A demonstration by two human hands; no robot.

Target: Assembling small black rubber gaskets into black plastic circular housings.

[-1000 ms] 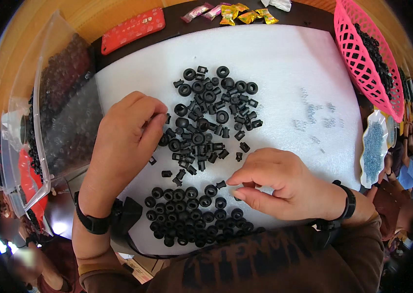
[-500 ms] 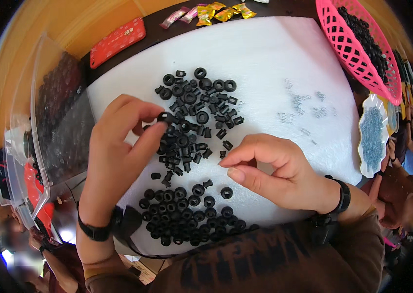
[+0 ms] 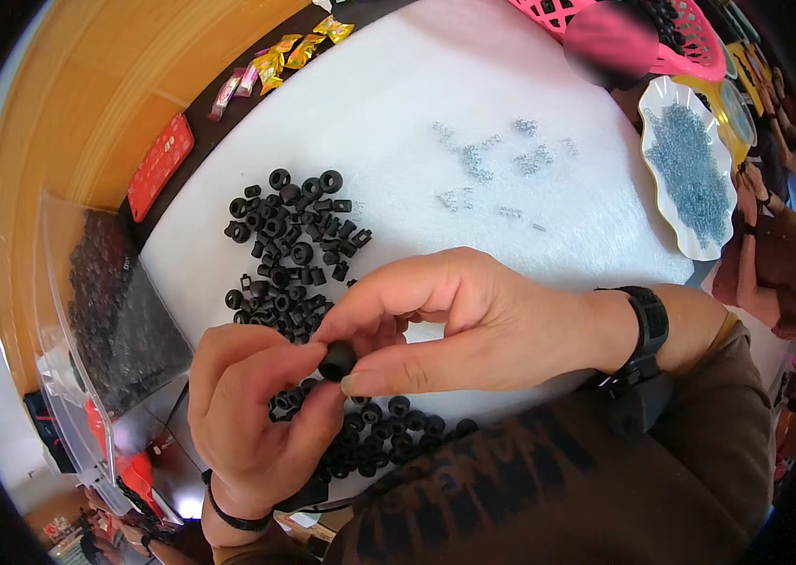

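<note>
My left hand (image 3: 252, 410) and my right hand (image 3: 473, 325) meet over the near part of the white sheet. Between their fingertips is a small black round cord lock (image 3: 338, 362). The left thumb and forefinger pinch it from the left, while the right thumb and forefinger close on it from the right. Whether anything smaller is in the right fingers is hidden. Beyond the hands lies a pile of black cord lock parts (image 3: 276, 226), both rings and narrow plungers. A second group of round black parts (image 3: 398, 428) sits close to my body, partly covered by my hands.
Small metal springs (image 3: 478, 160) lie scattered on the white foam sheet (image 3: 389, 104). More springs fill a scalloped white dish (image 3: 660, 193) at right. A pink basket (image 3: 695, 56) of black parts stands far right, a clear bin (image 3: 78, 282) at left. Wrapped candies (image 3: 271, 66) and a red case (image 3: 161, 165) line the far edge.
My right hand has moved left to meet my left hand, which came nearer and lower with the black part. The view has turned, shifting the sheet and piles leftward.
</note>
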